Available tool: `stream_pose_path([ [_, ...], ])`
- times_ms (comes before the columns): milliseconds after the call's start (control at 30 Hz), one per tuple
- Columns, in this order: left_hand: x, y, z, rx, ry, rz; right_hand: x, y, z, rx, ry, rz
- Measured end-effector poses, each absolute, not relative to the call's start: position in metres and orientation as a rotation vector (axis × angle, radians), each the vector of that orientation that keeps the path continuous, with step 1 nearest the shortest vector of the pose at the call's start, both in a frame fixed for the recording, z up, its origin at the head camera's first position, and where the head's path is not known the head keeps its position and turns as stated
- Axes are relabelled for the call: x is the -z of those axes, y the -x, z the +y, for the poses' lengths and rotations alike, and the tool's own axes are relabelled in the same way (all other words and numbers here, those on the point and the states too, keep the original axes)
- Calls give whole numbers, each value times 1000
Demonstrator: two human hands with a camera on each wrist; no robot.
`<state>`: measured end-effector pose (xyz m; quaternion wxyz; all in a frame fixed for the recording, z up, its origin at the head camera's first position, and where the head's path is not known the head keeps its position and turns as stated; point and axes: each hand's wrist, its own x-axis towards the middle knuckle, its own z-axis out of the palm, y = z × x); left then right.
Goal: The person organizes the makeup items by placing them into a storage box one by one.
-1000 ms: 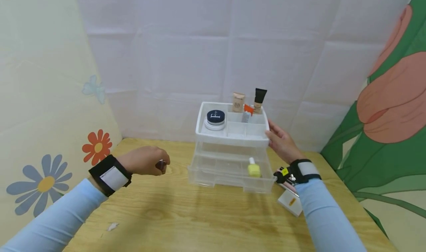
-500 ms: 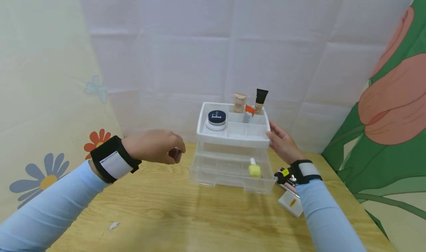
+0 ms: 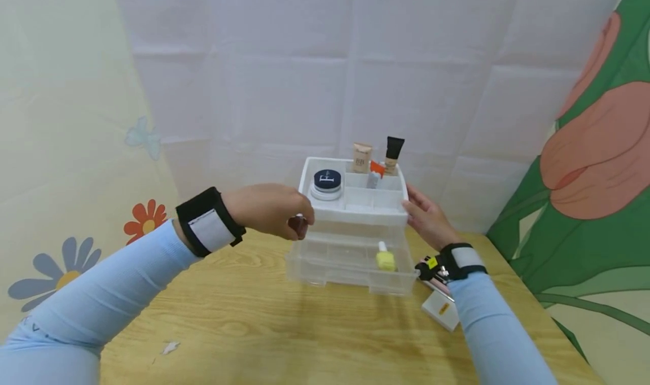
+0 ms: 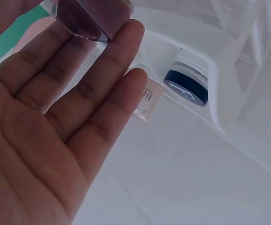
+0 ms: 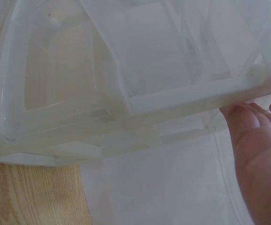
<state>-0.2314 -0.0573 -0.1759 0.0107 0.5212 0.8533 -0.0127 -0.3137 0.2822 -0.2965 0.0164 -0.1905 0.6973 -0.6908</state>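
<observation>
Two hands work at the organiser, one carrying and one bracing; your left hand (image 3: 271, 210) pinches a small dark bottle (image 4: 93, 16) between the thumb and the fingertips, while the remaining fingers (image 4: 86, 103) lie fairly straight and relaxed beneath it; the pinch keeps the bottle clear of the palm, so it hangs free at the fingertips; in the head view the bottle (image 3: 297, 223) sits just beside the left front corner of the white top tray (image 3: 355, 207), level with its rim and not yet inside any compartment; your left wrist is held level, the forearm reaching in from the left above the wooden table (image 3: 244, 328).

Your right hand (image 3: 429, 221) rests with straight fingers against the right side of the top tray; nothing is gripped; the flat contact appears to steady the organiser against the approach from the opposite side; the right forearm lies low along the table edge.

Within the tray, a round dark-lidded jar (image 3: 327, 183) occupies the left compartment and upright tubes (image 3: 361, 157) stand at the rear; the clear drawer (image 3: 350, 261) below holds a yellow bottle (image 3: 385, 258).
</observation>
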Motion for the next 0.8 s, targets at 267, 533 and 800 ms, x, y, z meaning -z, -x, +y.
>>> stream_pose_path([
  [267,185,249,-31,56,-1588,2591,298,310,282,2171,623,2132],
  [533,203,263,-15,16,-1543,2516,301,311,280,2201,700,2071],
  [800,222,273,-9,76,-1457,2511,301,311,277,2214,726,2052],
])
